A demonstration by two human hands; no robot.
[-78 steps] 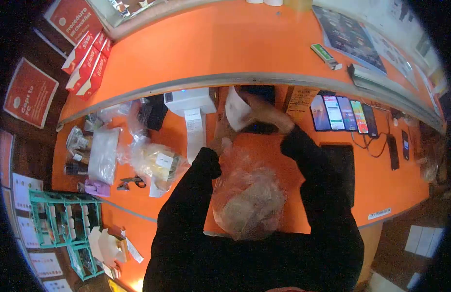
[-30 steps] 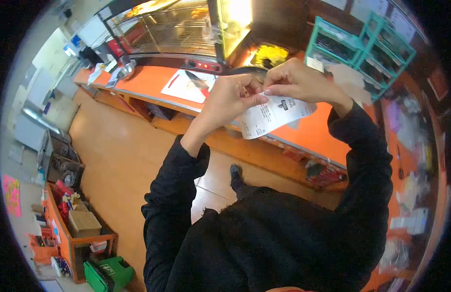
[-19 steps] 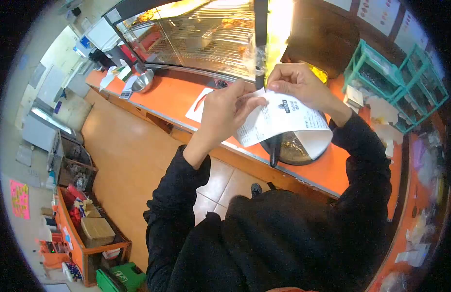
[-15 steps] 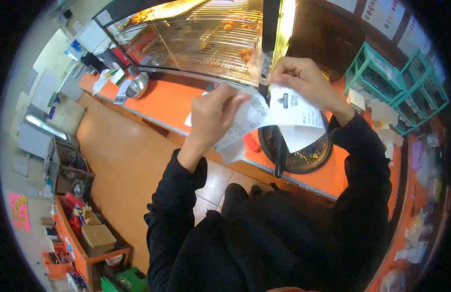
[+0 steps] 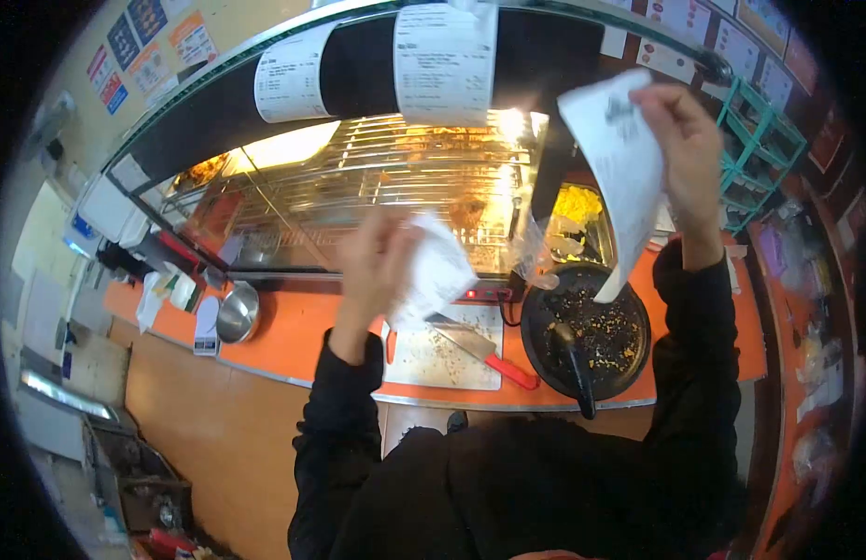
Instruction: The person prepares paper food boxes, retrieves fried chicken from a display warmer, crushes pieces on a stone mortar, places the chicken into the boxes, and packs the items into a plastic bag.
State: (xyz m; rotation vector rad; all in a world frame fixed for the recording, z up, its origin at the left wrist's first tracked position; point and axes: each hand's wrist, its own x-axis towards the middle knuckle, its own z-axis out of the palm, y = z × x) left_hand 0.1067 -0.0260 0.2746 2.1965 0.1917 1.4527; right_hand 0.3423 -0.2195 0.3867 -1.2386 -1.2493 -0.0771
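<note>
My left hand (image 5: 366, 266), somewhat blurred, is closed on a white paper receipt (image 5: 437, 269) above the counter, in front of the heated display case (image 5: 405, 177). Higher up on the right, my right hand (image 5: 685, 149) pinches a longer printed receipt (image 5: 619, 159) by its upper end. This strip hangs down over the round black pan (image 5: 587, 327), which holds dark and golden crumbs. A black-handled utensil (image 5: 575, 369) lies in the pan. Below my left hand are a white cutting board (image 5: 423, 369) and a knife with a red handle (image 5: 512, 371).
Two printed receipts, one on the left (image 5: 291, 79) and one on the right (image 5: 444, 70), hang from the top of the case. A steel bowl (image 5: 238, 313) stands on the orange counter (image 5: 297, 322). Green wire racks (image 5: 760, 159) are at the right, near a tray of yellow food (image 5: 582, 210).
My hands have moved apart, each with a separate piece of paper. The right hand rose with its receipt. The view has tilted up, showing the hanging receipts and the cutting board.
</note>
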